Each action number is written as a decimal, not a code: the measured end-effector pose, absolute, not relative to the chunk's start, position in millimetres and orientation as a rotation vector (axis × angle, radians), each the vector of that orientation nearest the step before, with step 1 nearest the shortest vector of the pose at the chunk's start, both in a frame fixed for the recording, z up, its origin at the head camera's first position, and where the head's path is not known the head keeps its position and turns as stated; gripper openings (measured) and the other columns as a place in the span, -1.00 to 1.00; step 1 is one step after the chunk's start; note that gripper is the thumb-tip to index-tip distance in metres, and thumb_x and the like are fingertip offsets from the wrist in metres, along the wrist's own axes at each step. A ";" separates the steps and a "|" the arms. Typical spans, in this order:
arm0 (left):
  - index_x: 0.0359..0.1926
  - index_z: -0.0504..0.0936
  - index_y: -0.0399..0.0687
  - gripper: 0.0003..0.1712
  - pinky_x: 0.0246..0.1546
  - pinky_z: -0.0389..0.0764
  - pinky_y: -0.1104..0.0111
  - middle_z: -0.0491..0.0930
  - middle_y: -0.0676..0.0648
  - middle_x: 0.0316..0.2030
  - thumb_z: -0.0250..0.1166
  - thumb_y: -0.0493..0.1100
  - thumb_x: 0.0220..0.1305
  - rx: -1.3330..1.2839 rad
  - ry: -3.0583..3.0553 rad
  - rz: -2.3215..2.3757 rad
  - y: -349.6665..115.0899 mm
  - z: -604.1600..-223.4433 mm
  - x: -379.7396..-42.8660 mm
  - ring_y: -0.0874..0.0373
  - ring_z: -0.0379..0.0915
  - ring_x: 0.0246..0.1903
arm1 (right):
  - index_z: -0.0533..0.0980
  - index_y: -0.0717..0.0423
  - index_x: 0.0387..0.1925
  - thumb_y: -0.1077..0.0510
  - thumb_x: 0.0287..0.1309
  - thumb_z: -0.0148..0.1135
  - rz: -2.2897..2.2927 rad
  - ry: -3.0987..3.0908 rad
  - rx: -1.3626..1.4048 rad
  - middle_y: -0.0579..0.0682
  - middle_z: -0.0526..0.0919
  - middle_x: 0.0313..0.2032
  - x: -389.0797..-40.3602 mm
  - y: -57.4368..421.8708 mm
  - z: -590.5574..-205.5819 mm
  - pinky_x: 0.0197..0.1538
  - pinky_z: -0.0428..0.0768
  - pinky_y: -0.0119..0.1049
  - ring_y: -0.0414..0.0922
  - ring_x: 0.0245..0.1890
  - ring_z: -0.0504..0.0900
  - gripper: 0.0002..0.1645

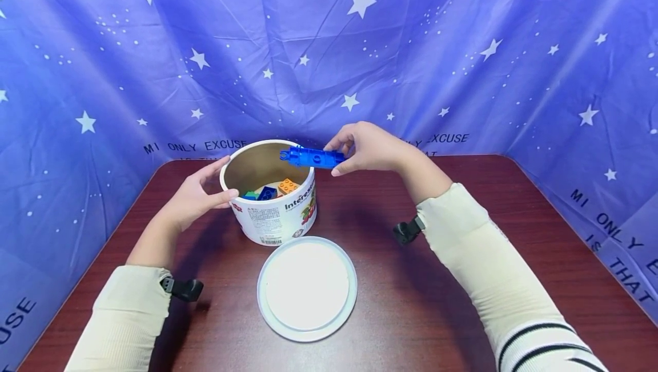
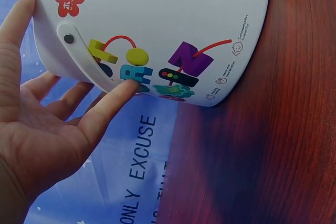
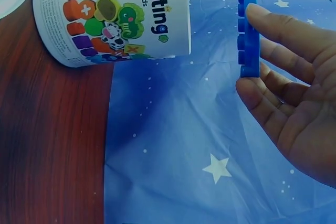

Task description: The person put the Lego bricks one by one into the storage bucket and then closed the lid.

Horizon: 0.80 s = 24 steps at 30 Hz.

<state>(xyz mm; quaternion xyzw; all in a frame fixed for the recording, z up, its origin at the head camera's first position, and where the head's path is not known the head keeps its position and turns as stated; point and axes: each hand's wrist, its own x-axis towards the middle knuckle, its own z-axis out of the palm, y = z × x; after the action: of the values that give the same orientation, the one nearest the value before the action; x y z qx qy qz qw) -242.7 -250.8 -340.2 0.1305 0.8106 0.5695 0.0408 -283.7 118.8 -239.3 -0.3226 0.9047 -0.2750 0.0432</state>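
My left hand (image 1: 192,195) spreads against the outside of a round white tub (image 1: 257,220), thumb at the near rim and index finger along its left side. In the left wrist view the straight index finger touches the printed wall, while the other fingers lie behind. My right hand (image 1: 372,149) pinches a long blue building block (image 1: 315,158) between thumb and fingers. That block is held almost level, its clip-shaped end over the tub's right rim. Studs line one side of it in the right wrist view. Inside the tub lie an orange block (image 1: 288,186), a dark blue block (image 1: 267,194) and a green piece (image 1: 250,195).
A round white lid (image 1: 307,286) lies on the dark red wooden table (image 1: 401,315), just in front of the tub. Behind the table hangs a blue cloth (image 1: 308,35) with white stars. A white handle (image 2: 84,61) is attached to the tub's side.
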 end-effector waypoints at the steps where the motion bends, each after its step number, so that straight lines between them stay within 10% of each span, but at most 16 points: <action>1: 0.53 0.03 -0.05 -0.04 -0.10 0.67 0.05 0.20 -0.36 0.35 0.36 -0.24 0.22 0.401 2.483 1.744 -251.0 -340.2 -242.9 -0.15 0.36 0.11 | 0.68 0.07 -0.04 0.07 -0.15 0.60 -0.840 2.763 -0.984 -0.01 0.63 -0.24 -285.7 115.7 -238.4 -0.14 0.58 -0.20 -0.09 -0.23 0.59 -0.47; 24: 0.54 0.01 -0.04 -0.03 -0.10 0.67 0.06 0.13 -0.35 0.39 0.35 -0.23 0.24 0.420 2.475 1.744 -251.7 -342.9 -243.1 -0.29 0.28 0.19 | 0.64 0.12 0.01 0.09 -0.04 0.52 -0.792 2.768 -0.970 0.00 0.64 -0.31 -304.5 44.5 -263.1 -0.24 0.51 -0.37 -0.16 -0.33 0.50 -0.48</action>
<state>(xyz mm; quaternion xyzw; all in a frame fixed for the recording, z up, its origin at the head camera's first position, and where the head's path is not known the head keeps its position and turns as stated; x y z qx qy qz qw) -243.1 -251.7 -342.9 0.1372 0.8090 0.5700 0.0425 -304.5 44.5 -263.1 -0.3189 0.9098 -0.2605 0.0518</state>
